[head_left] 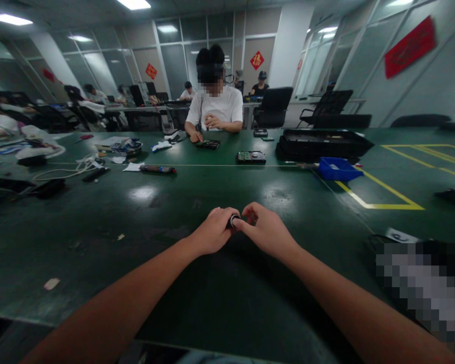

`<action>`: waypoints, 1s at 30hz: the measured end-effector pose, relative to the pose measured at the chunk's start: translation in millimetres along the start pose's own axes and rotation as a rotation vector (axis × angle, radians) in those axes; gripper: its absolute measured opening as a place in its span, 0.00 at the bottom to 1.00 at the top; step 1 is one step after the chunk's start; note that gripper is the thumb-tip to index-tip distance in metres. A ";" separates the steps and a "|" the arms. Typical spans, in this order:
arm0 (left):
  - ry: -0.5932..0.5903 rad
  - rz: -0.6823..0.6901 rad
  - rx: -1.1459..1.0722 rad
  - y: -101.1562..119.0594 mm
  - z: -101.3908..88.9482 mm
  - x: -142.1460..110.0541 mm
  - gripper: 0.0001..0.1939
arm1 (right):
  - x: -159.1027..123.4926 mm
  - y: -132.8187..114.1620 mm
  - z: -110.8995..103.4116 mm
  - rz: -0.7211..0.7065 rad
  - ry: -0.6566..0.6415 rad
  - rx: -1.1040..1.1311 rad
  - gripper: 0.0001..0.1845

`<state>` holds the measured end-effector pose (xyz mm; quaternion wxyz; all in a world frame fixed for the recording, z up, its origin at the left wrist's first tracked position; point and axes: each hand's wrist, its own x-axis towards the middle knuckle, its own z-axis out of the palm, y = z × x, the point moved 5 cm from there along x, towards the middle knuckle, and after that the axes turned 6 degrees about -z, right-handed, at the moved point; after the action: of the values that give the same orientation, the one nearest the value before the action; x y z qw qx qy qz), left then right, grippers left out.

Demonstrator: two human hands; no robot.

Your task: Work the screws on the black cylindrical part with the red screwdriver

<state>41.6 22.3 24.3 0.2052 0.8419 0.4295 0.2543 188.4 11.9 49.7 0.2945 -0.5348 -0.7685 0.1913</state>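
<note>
Cylinder (234, 221), dark, pale-ringed, sat low over the counter (167, 283), clasped by the left hand (214, 231); right hand (268, 233) half spread, thumb at its end. Seemingly mid-handling; next move called for steady left grip. Beyond: hard drive (251, 157).

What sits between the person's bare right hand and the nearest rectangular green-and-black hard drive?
No object: in the head view, only scuffed, shiny green tabletop and a thin pale line separate the right hand from the hard drive.
</note>
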 end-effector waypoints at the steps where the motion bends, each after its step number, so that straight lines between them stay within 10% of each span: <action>1: 0.005 -0.015 -0.015 -1.3 0.3 0.4 0.09 | 0.5 2.2 -0.7 0.017 0.000 0.028 0.14; 30: 0.004 0.006 0.000 5.1 1.9 -2.0 0.15 | -5.6 -11.3 7.2 -0.092 0.044 -0.114 0.09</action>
<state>44.9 17.7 25.2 0.2032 0.8427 0.4274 0.2567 177.1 2.8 49.8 0.2889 -0.5191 -0.7951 0.1217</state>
